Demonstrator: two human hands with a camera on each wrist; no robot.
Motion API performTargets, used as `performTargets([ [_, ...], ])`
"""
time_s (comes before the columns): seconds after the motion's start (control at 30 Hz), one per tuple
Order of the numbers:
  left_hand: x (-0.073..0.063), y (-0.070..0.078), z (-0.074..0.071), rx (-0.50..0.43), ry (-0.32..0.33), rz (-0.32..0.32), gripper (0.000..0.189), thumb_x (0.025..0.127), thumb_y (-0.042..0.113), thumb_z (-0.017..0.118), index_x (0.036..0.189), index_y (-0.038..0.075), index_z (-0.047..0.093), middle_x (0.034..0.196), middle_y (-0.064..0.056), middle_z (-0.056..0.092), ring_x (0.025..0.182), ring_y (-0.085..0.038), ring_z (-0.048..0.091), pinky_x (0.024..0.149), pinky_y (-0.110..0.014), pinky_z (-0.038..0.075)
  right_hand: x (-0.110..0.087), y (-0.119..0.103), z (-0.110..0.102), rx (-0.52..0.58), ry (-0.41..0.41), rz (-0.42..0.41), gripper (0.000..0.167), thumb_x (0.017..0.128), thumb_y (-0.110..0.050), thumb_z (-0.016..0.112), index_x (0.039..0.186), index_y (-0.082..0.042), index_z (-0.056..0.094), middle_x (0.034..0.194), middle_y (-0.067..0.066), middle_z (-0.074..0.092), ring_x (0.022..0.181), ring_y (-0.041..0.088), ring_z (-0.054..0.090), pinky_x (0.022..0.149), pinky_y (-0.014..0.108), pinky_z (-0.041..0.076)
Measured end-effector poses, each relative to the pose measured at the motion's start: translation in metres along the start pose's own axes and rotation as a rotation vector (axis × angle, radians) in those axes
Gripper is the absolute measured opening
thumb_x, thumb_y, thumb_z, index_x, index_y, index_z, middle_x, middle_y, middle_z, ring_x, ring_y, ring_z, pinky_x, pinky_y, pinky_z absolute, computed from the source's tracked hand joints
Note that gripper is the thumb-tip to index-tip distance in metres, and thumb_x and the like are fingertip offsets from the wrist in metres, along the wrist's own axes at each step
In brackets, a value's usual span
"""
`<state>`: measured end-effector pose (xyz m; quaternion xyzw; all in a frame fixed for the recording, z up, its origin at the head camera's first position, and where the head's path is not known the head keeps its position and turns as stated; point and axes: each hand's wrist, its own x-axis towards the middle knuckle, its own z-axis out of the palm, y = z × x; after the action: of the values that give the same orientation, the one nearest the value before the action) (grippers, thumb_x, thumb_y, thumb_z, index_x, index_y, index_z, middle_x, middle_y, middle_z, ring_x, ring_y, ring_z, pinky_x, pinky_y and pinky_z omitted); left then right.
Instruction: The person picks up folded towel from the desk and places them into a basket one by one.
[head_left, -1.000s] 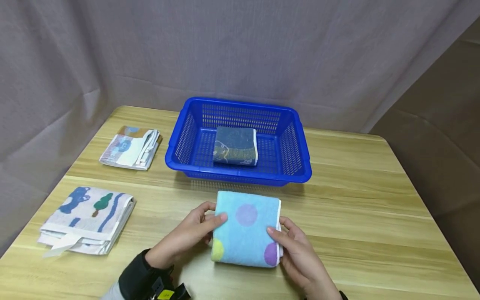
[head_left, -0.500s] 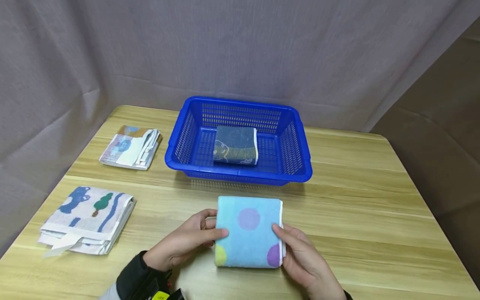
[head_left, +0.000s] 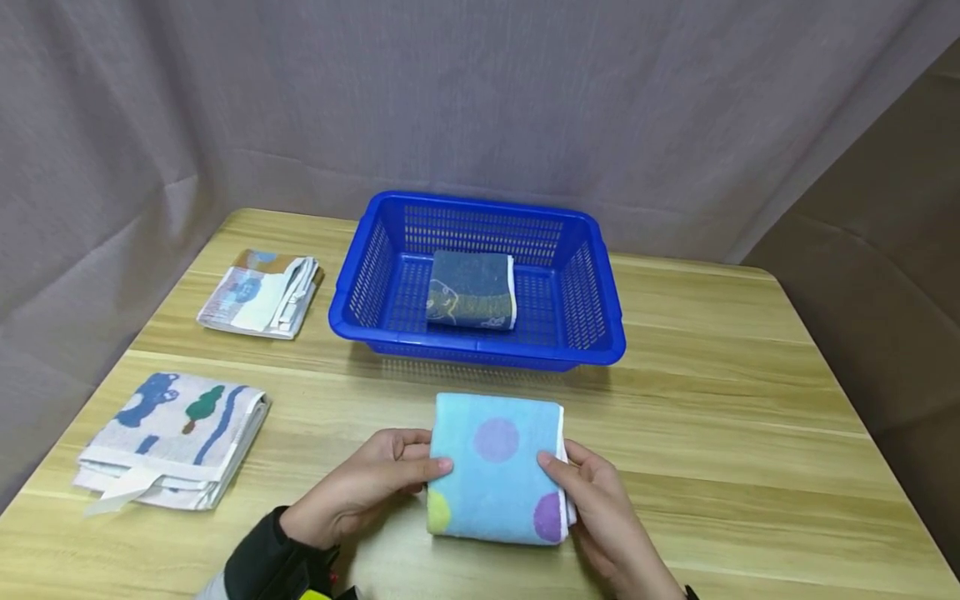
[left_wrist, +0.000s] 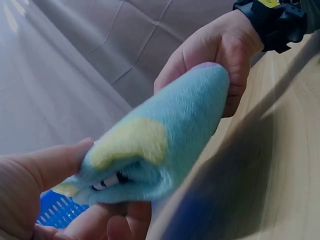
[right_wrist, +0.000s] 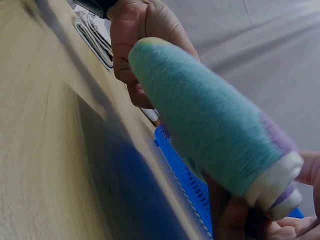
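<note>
A folded light-blue towel (head_left: 495, 492) with purple and yellow dots is held between both hands, lifted above the table. My left hand (head_left: 375, 475) pinches its left edge, thumb on top and fingers underneath. At the opposite edge, along the white hem, my right hand (head_left: 603, 508) grips it the same way. The left wrist view shows the towel's (left_wrist: 170, 125) rolled fold end-on, with a small tag inside. In the right wrist view the layered white hem (right_wrist: 275, 185) lies by the right fingers. Just beyond the towel stands a blue plastic basket (head_left: 480, 348).
A folded dark grey-green towel (head_left: 471, 287) lies inside the basket. To the left on the wooden table (head_left: 735, 433) are a folded white towel with a bear and tree (head_left: 176, 433) and a smaller brown-and-white folded towel (head_left: 258, 292). A grey curtain (head_left: 480, 100) hangs behind.
Both hands have drawn the light-blue towel slightly toward the body, mostly in the first half second. It has tilted a little since. The basket and the other towels stay in place.
</note>
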<state>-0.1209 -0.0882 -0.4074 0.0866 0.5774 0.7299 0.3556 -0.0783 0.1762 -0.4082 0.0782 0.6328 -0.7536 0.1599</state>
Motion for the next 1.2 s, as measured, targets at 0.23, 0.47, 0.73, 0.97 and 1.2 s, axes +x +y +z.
performTargets([
  [0.23,-0.002,0.000,0.000,0.040,0.041,0.008,0.039,0.092,0.017,0.069,0.118,-0.010,0.057,0.084,0.007,0.075,0.074,-0.003,0.064,0.067,-0.018,0.048,-0.001,0.002,0.001,-0.005,0.014,-0.005,0.056,0.102,-0.019,0.054,0.143,0.015,0.035,0.103,0.000,0.075,0.095,0.012,0.071,0.082,0.030,0.059],
  [0.47,-0.005,0.000,0.001,0.175,0.053,0.022,0.038,0.095,0.025,0.066,0.117,-0.007,0.059,0.081,0.006,0.074,0.074,-0.006,0.064,0.064,-0.020,0.046,-0.007,0.003,0.001,-0.034,0.045,0.064,0.060,0.098,-0.023,0.060,0.143,0.010,0.039,0.116,0.013,0.072,0.101,0.017,0.071,0.086,0.034,0.058],
  [0.73,-0.013,0.008,0.002,0.251,0.047,0.062,0.030,0.096,0.024,0.066,0.107,-0.003,0.062,0.074,0.006,0.066,0.067,-0.006,0.051,0.064,-0.020,0.041,-0.013,-0.005,0.002,-0.024,-0.006,0.024,0.060,0.100,-0.020,0.058,0.145,0.011,0.035,0.115,0.010,0.073,0.103,0.017,0.071,0.087,0.034,0.058],
  [0.97,-0.013,0.027,0.002,0.260,0.071,0.112,0.034,0.095,0.023,0.066,0.110,-0.007,0.061,0.076,0.005,0.066,0.067,-0.006,0.052,0.064,-0.020,0.043,-0.009,-0.024,0.007,-0.056,0.014,-0.040,0.053,0.100,-0.017,0.057,0.142,0.011,0.039,0.104,0.004,0.076,0.095,0.017,0.073,0.082,0.033,0.059],
  [1.2,-0.011,0.041,0.001,0.268,0.103,0.113,0.034,0.093,0.024,0.069,0.110,-0.005,0.062,0.073,0.008,0.062,0.066,-0.004,0.052,0.062,-0.019,0.044,-0.002,-0.037,0.009,-0.081,0.023,-0.075,0.052,0.100,-0.014,0.056,0.141,0.012,0.039,0.099,0.001,0.076,0.091,0.014,0.073,0.080,0.031,0.059],
])
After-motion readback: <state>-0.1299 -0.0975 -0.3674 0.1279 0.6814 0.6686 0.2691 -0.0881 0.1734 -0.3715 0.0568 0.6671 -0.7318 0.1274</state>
